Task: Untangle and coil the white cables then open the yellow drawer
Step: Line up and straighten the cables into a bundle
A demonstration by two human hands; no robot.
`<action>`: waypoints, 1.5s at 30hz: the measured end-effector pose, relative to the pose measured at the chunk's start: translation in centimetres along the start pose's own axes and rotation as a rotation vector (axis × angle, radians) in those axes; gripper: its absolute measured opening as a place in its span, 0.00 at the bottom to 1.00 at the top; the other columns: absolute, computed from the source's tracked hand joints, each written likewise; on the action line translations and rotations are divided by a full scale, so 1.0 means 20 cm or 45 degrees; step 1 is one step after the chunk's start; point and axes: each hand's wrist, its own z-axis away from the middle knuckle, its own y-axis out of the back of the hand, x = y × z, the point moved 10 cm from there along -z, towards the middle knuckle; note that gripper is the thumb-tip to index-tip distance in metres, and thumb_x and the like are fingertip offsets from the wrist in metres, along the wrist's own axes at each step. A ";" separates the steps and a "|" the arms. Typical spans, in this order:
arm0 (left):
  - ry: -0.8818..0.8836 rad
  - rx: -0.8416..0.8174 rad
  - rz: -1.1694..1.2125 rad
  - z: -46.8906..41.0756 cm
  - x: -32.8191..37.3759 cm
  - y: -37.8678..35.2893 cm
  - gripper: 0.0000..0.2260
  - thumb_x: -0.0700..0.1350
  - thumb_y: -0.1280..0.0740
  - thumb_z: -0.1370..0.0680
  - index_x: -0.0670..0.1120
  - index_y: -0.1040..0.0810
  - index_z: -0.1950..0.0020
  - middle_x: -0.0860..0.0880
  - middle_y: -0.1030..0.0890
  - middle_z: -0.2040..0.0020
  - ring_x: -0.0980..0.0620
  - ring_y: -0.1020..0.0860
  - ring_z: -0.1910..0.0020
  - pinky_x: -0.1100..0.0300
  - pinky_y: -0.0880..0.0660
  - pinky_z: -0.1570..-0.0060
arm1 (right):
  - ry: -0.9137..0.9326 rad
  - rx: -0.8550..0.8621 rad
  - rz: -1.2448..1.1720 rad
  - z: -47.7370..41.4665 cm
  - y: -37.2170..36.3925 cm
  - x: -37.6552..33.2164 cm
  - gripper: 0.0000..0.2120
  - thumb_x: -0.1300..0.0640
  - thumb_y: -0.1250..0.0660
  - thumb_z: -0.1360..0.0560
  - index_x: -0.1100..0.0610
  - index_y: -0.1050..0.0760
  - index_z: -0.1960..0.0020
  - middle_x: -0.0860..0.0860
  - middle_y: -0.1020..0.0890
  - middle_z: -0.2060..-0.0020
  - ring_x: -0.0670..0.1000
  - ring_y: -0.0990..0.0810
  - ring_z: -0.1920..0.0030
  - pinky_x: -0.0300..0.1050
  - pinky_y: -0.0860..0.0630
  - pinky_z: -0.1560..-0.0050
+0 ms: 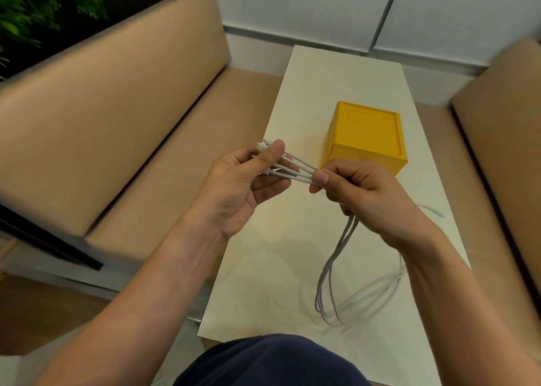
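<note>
The white cables (295, 169) stretch taut between both hands above the bench (263, 283). The left hand (243, 178) pinches the plug ends; the right hand (351, 186) grips the bundle, loops dangling below. Those slack loops could re-knot or snag the closed yellow drawer (366, 135) just behind.

hands (243, 178) (360, 192) x2 | white cables (301, 172) ~4 strands | yellow drawer (366, 134) x1 | table (336, 75) x1
</note>
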 end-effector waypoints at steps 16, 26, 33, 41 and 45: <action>0.204 -0.211 -0.044 0.00 -0.02 -0.07 0.20 0.57 0.34 0.20 0.46 0.19 0.34 0.41 0.15 0.42 0.45 0.13 0.52 0.57 0.15 0.58 | 0.128 0.008 0.073 0.04 0.10 -0.04 0.12 0.47 0.35 0.20 0.50 0.16 0.53 0.47 0.26 0.69 0.46 0.31 0.67 0.49 0.33 0.65; -0.043 -0.265 -0.241 -0.01 0.03 -0.06 0.19 0.37 0.26 0.29 0.43 0.21 0.38 0.42 0.14 0.43 0.44 0.15 0.43 0.59 0.18 0.45 | -0.052 0.108 0.130 -0.01 0.11 0.07 0.12 0.49 0.36 0.17 0.52 0.18 0.55 0.44 0.29 0.72 0.45 0.34 0.70 0.46 0.35 0.66; -0.080 -0.094 -0.262 -0.03 0.05 -0.01 0.10 0.36 0.29 0.22 0.43 0.19 0.41 0.43 0.13 0.50 0.49 0.13 0.51 0.64 0.19 0.54 | -0.067 0.041 0.099 -0.01 0.06 0.06 0.13 0.47 0.36 0.18 0.51 0.17 0.56 0.45 0.29 0.71 0.47 0.34 0.69 0.49 0.36 0.65; 0.022 -0.182 -0.013 -0.04 0.02 -0.02 0.26 0.36 0.29 0.28 0.45 0.25 0.30 0.39 0.14 0.43 0.48 0.14 0.46 0.60 0.18 0.49 | -0.019 0.044 0.081 0.00 0.07 0.05 0.12 0.47 0.35 0.19 0.51 0.17 0.55 0.45 0.28 0.70 0.47 0.34 0.68 0.50 0.35 0.64; 0.032 -0.210 0.066 -0.04 0.02 -0.03 0.27 0.33 0.31 0.28 0.44 0.26 0.29 0.38 0.15 0.44 0.49 0.15 0.46 0.62 0.18 0.48 | -0.014 0.050 0.090 -0.01 0.08 0.04 0.13 0.44 0.36 0.20 0.49 0.17 0.55 0.46 0.27 0.69 0.48 0.33 0.68 0.52 0.33 0.64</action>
